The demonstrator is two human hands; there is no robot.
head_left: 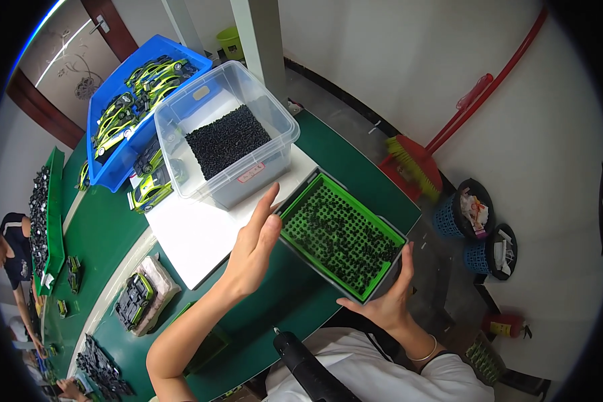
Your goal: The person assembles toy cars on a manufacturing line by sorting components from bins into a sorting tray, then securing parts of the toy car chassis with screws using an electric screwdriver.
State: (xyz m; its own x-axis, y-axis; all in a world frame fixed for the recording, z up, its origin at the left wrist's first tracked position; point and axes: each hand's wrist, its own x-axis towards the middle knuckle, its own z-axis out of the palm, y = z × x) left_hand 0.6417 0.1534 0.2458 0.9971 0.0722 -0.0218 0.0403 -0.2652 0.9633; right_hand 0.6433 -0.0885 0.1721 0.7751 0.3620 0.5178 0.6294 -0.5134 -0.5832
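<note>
A grey-rimmed box (323, 271) holds a green perforated tray (365, 298) scattered with small black pieces (335, 231). It is tilted in front of me. My right hand (388, 305) grips its lower right corner, with fingers wrapped round the side and the thumb at the near edge. My left hand (248, 258) is open, its fingers stretched out alongside the box's left edge; whether it touches is unclear. Beyond the box stands a clear plastic bin (251, 179) with a heap of black pieces (228, 141). A black electric screwdriver (308, 365) hangs near my body, its tip toward the table.
A blue bin (107, 171) of green toy cars stands at the far left. On the green table (342, 151) lie a white board (187, 244) and a car chassis (135, 301) on a padded block. Another person (17, 248) works at left. Baskets (472, 211) and a broom (415, 164) stand at right.
</note>
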